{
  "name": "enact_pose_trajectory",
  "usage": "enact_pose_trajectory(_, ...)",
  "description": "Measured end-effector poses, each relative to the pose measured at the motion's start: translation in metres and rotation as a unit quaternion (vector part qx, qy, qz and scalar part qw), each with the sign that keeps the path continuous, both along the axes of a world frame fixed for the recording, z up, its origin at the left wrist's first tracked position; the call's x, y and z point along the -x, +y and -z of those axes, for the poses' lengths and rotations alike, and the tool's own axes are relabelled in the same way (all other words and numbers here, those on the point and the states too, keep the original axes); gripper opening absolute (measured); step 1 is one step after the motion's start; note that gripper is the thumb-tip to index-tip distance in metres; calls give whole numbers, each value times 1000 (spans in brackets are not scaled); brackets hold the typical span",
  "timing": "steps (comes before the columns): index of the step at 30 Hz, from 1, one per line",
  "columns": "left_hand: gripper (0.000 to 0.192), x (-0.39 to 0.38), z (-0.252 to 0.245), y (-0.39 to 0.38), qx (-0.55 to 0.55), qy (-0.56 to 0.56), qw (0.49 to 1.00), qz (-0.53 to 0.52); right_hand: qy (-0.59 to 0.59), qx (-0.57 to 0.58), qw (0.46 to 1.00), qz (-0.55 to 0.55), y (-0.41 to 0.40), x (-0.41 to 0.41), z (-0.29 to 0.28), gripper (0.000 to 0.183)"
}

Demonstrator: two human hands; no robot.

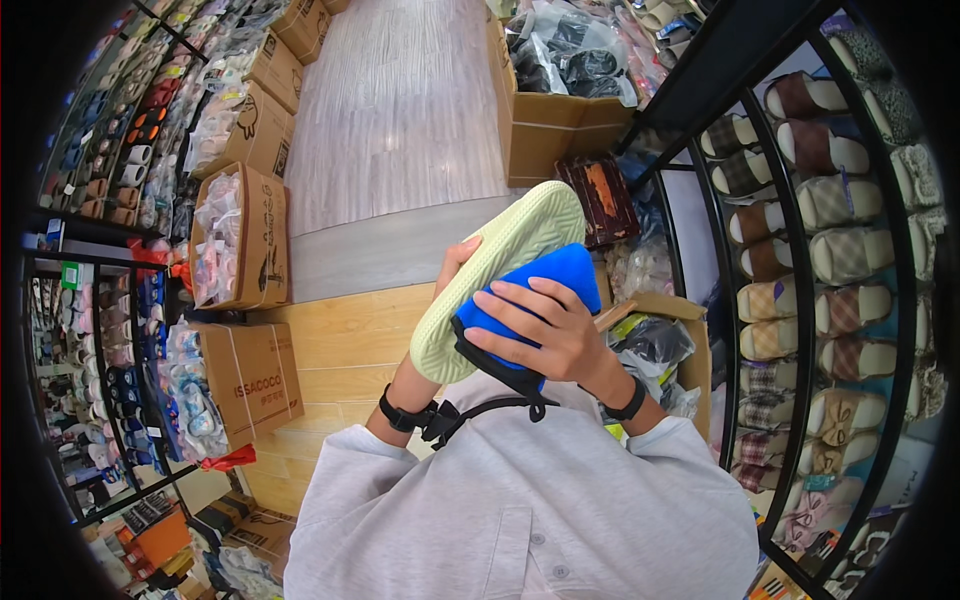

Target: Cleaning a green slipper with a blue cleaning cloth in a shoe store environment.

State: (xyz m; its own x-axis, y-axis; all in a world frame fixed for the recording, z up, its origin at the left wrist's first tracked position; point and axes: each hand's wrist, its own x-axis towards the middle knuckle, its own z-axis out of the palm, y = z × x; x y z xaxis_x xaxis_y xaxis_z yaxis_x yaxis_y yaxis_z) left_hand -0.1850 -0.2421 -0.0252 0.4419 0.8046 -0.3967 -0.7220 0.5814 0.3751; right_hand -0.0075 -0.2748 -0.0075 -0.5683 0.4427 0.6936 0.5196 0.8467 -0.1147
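Note:
A pale yellow-green slipper is tilted in front of my chest, its patterned sole facing up towards me. My left hand grips it from behind at its left edge, with most of the fingers hidden by the slipper. My right hand holds a bright blue cloth with black edging and a black cord, pressed flat against the sole. The lower right part of the slipper is covered by the cloth and fingers. Black straps circle both wrists.
Racks of slippers stand close on the right, more shelves on the left. Cardboard boxes of bagged footwear line the left side and right side of the floor. A dark worn stool stands beyond the slipper.

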Motion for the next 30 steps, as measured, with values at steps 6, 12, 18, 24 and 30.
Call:
enact_pose_trajectory(6,35,2,4,-2,18,-40,999,25,67,95,989,96,13,-12,-13,40)
enact_pose_trajectory(12,36,3,5,-4,-44,-25,998,34,12,39,999,6,-11,4,0,38)
enact_pose_trajectory(18,42,-2,4,-5,57,-41,997,22,77,106,987,98,4,-9,-3,43)
enact_pose_trajectory(24,43,-3,5,-4,49,-38,998,13,35,70,995,68,-15,4,2,40)
enact_pose_trajectory(30,48,0,0,-5,17,-31,998,55,113,68,980,149,3,-14,-1,46)
